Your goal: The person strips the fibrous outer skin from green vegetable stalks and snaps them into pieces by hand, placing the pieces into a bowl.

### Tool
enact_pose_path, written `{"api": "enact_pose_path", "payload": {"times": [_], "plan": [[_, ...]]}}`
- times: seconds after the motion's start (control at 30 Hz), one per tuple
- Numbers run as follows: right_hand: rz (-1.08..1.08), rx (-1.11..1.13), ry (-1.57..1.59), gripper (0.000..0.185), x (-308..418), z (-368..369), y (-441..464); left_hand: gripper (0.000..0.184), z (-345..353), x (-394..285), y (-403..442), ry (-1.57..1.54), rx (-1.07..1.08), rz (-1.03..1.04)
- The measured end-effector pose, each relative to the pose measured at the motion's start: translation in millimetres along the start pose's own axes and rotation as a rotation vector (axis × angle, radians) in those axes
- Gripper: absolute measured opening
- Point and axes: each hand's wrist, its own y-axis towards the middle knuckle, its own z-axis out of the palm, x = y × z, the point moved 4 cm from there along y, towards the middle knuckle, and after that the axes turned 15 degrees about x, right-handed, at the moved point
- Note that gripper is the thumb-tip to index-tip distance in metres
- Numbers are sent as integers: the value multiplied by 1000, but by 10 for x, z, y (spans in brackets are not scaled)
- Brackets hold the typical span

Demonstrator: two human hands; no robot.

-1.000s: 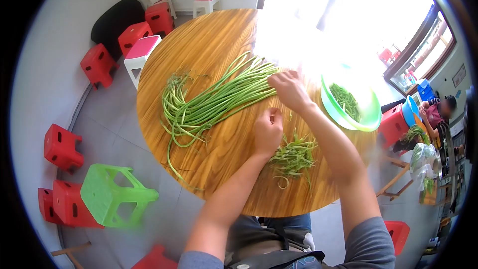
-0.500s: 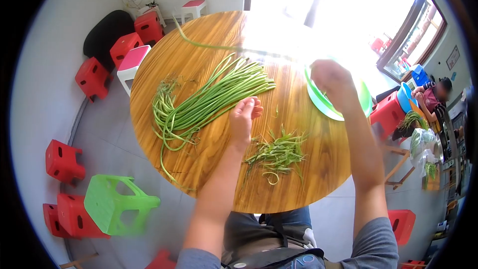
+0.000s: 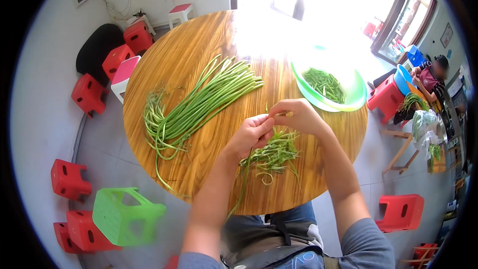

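Note:
Over the middle of the table my left hand is closed round a single garlic scape, whose long thin stem hangs below the hand toward the table's near edge. My right hand meets it, thumb and forefinger pinched at the scape's upper end; the fingertips partly hide that end. Just under both hands lies a pile of torn scape tips and trimmings. To the left rests a big bundle of whole garlic scapes, curly ends toward me. A green bowl at the right contains short cut pieces.
The round wooden table stands before me. A green stool and several red stools are on the floor at left. At far right a person sits near a blue basin. Bright light floods the table's far side.
My right hand has come back from the bowl to join my left hand, uncovering the cut pieces. The scape that stretched away over the table now hangs toward me. The view has shifted slightly.

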Motion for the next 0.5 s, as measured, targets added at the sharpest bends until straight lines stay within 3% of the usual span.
{"api": "enact_pose_path", "payload": {"times": [0.1, 0.13, 0.23, 0.37, 0.5], "plan": [[-52, -400, 640, 14, -397, -4, -51, 30, 31, -138, -56, -32, -109, 56], [-109, -589, 997, 18, -543, -18, -92, 30, -5, -170, -80, -59, -130, 85], [-70, -683, 1179, 24, -713, -50, -168, 28, -53, -200, -89, -133, -187, 146], [97, -540, 1187, 32, -601, 130, -90, 26, 39, -177, -51, -68, -225, 108], [-74, -437, 1101, 22, -508, 167, -57, 26, 100, 13, 53, 109, -160, 55]]}}
